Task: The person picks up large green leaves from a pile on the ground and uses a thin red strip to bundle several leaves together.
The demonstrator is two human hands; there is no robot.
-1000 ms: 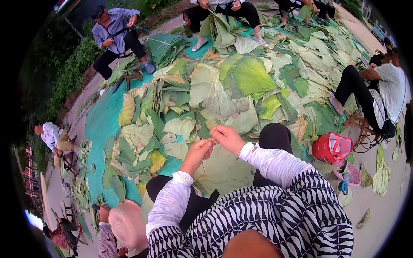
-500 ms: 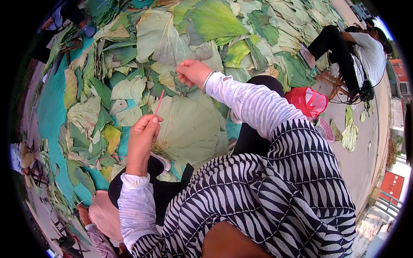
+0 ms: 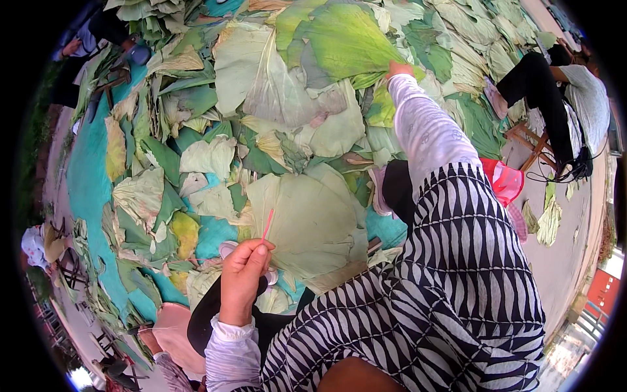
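My left hand (image 3: 245,277) is closed in a pinch around a thin pink stick (image 3: 268,224), which points up and away from me. Beneath and beyond it lies a wide pale-green lotus leaf (image 3: 307,215), fanned out flat. My right arm stretches far forward. The fingers of my right hand (image 3: 400,69) are closed at the pointed corner of a bright yellow-green lotus leaf (image 3: 346,42); the fingertips are partly hidden. Next to that leaf, nearer me, a large greyish dried leaf (image 3: 281,85) lies on the heap.
Many overlapping leaves cover a teal sheet (image 3: 88,176). A red-and-white bag (image 3: 503,179) stands by my right side. At the right a person (image 3: 545,91) sits by a wooden stool (image 3: 526,147). Other people sit along the left edge, near a pink container (image 3: 179,330).
My right hand has moved forward and to the right, from above the near leaves to the yellow-green leaf's corner. My left hand still holds the pink stick. The view has shifted slightly.
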